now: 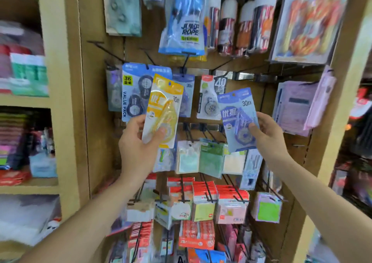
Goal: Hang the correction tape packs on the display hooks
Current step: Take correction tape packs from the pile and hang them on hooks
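Observation:
My left hand point(138, 142) grips a yellow correction tape pack point(164, 106) by its lower part, held upright in front of the display. My right hand point(267, 132) pinches a blue correction tape pack point(237, 114) at its lower right edge, tilted slightly left. Both packs hover before a row of black display hooks point(186, 61) on the wooden panel. On that row hang a blue value pack point(133, 89), another blue 30 m pack point(187, 93) partly hidden behind the yellow one, and a white and grey pack point(211, 99).
Below hang sticky note pads point(210, 158) and red packs point(203, 194) on more hooks. A jump rope bag point(184, 19) and cans point(247, 21) hang above. Pink packets point(302, 106) sit at the right. Wooden shelves point(26, 102) with stock stand at the left.

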Available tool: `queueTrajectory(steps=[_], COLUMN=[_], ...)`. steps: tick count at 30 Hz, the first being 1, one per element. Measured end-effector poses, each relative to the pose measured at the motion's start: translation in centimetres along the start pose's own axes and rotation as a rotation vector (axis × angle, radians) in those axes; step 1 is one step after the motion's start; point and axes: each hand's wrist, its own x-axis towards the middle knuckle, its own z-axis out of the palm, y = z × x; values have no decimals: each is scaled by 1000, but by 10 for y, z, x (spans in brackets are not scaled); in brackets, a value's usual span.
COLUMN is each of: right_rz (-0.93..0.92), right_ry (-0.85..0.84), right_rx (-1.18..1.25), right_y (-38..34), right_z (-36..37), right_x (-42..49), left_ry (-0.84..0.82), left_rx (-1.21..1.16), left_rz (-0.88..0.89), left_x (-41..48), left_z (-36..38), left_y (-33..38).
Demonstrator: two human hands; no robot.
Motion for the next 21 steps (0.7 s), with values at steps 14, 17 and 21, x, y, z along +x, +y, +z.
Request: queueTrajectory(steps=[14, 17, 21], right_rz=[135, 115, 51], right_ry=[-24, -12, -24], right_rx=[118, 87, 14], right_y=[42, 52, 36], right_z=[22, 24, 25], right_x=[61, 60, 75], left_ry=[-86, -100, -106], left_rx=[-49, -40, -59], left_rz=[-37, -45, -62], left_x=[50, 57, 62], left_z=[40, 45, 48], left_y=[7, 4, 5])
